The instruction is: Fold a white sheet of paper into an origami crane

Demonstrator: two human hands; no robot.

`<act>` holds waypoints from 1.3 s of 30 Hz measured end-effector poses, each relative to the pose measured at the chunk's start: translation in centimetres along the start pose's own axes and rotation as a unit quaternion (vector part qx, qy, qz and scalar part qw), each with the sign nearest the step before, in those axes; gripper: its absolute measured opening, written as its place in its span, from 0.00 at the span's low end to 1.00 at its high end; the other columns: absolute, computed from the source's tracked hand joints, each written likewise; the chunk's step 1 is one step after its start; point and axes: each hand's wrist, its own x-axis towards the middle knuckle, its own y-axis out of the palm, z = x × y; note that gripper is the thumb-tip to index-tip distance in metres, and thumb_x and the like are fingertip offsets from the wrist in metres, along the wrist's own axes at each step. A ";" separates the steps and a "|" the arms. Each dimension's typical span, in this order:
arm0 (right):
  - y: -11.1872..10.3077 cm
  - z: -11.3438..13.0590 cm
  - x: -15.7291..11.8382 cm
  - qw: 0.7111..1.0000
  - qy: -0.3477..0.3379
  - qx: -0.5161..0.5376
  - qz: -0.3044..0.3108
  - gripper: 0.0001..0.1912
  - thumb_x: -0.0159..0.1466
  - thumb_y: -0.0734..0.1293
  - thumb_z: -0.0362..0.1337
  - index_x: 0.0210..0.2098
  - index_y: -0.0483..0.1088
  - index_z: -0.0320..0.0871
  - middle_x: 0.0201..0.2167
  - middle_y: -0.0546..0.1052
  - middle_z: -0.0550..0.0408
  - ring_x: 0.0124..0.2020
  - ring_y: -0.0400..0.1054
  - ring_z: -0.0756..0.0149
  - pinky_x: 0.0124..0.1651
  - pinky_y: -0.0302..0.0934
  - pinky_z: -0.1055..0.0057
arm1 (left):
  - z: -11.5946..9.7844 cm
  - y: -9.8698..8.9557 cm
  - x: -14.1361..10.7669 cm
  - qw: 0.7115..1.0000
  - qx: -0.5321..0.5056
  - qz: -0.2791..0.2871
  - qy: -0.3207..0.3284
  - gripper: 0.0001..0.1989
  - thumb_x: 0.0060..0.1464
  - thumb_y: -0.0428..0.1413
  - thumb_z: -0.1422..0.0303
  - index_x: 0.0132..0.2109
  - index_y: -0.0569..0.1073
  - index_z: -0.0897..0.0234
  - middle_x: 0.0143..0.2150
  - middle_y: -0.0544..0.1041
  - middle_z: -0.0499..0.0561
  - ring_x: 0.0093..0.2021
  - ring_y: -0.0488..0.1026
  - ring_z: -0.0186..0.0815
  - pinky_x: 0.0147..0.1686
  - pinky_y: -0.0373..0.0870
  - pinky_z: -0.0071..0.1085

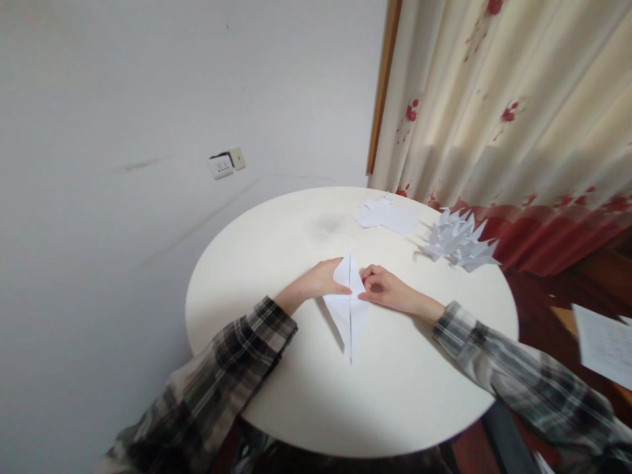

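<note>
A sheet of white paper folded into a long diamond point(348, 316) lies before me, one point toward me and a slit or crease running down its middle. My left hand point(323, 278) grips its left side, the thumb on top near the centre and the other fingers partly hidden beneath the paper. At the right edge, my right hand point(388, 288) has its fingers curled, with thumb and fingertips at the paper's rim.
The round white table point(237, 283) stands against a wall with a socket point(221, 166). Farther back lie flat white paper pieces point(388, 216) and a cluster of folded paper cranes point(457, 238). A patterned curtain point(503, 112) hangs behind; a printed sheet point(605, 345) is at the right.
</note>
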 end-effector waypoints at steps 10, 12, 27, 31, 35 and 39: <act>-0.2 0.4 0.2 0.999 0.008 -0.031 -0.003 0.11 0.55 0.69 0.37 0.23 0.64 0.41 0.33 0.68 0.52 0.37 0.62 0.65 0.43 0.59 0.66 | 0.1 0.2 -0.2 1.000 0.022 -0.008 -0.006 0.29 0.34 0.63 0.71 0.48 0.70 0.66 0.45 0.75 0.52 0.43 0.72 0.41 0.43 0.67 0.34; -0.4 0.3 0.2 1.000 0.003 -0.025 0.007 0.10 0.55 0.69 0.36 0.23 0.64 0.41 0.33 0.68 0.52 0.38 0.62 0.65 0.43 0.59 0.66 | 0.3 0.3 -0.1 0.999 0.028 -0.012 -0.013 0.28 0.34 0.63 0.72 0.47 0.70 0.67 0.44 0.75 0.53 0.42 0.72 0.41 0.42 0.67 0.34; -0.2 -0.1 0.2 0.999 -0.015 -0.036 0.009 0.10 0.56 0.69 0.39 0.27 0.64 0.42 0.34 0.69 0.52 0.38 0.62 0.64 0.44 0.57 0.66 | 0.8 0.3 0.1 1.000 0.020 0.001 -0.013 0.23 0.35 0.63 0.71 0.44 0.73 0.66 0.41 0.76 0.51 0.40 0.73 0.40 0.40 0.68 0.32; 0.5 -0.2 0.4 0.999 0.007 -0.030 -0.033 0.15 0.55 0.69 0.41 0.21 0.61 0.42 0.29 0.68 0.54 0.33 0.62 0.66 0.38 0.57 0.68 | 0.5 0.4 0.1 1.000 0.018 -0.004 -0.010 0.23 0.36 0.63 0.72 0.44 0.73 0.67 0.41 0.76 0.52 0.41 0.73 0.41 0.41 0.68 0.33; 0.4 0.0 0.3 0.996 0.025 -0.067 -0.059 0.14 0.57 0.67 0.41 0.20 0.61 0.42 0.25 0.67 0.56 0.30 0.60 0.68 0.36 0.56 0.69 | 0.3 0.4 0.0 0.998 0.032 -0.058 0.002 0.26 0.38 0.62 0.72 0.49 0.70 0.68 0.46 0.75 0.55 0.45 0.72 0.41 0.45 0.67 0.34; 0.1 0.4 0.1 0.989 0.046 -0.123 -0.072 0.13 0.59 0.64 0.42 0.23 0.64 0.42 0.24 0.66 0.56 0.28 0.59 0.67 0.34 0.55 0.70 | 0.6 0.6 -0.1 0.993 0.045 -0.108 0.004 0.32 0.39 0.62 0.73 0.54 0.66 0.66 0.52 0.71 0.56 0.51 0.69 0.42 0.51 0.64 0.35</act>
